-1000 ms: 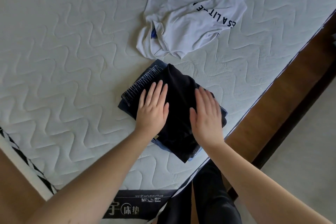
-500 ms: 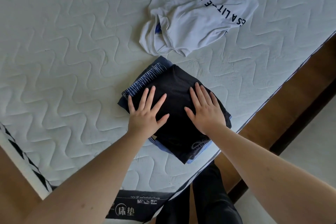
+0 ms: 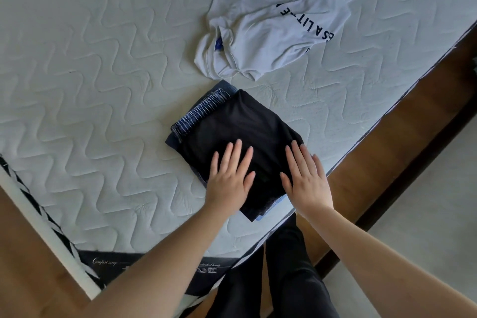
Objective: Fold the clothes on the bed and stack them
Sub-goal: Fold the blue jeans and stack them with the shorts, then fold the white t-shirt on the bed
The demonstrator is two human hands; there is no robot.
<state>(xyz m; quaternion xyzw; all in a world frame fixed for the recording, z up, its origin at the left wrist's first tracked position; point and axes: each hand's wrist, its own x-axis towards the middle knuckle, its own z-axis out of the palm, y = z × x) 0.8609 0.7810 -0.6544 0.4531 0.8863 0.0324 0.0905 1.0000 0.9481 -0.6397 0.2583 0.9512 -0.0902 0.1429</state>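
Pressed flat, fingers straight and spread, left hand (image 3: 230,178) on the near left part of the folded black garment (image 3: 242,134); right hand (image 3: 307,178) likewise flat, fingers extended, on its near right edge. Topped a small stack: black garment over folded dark blue clothing with a striped waistband (image 3: 198,113) showing at the far left. Lay just beyond that stack, unfolded and crumpled, a white printed sweatshirt (image 3: 278,26). Carried all of it, a white quilted mattress (image 3: 90,72).
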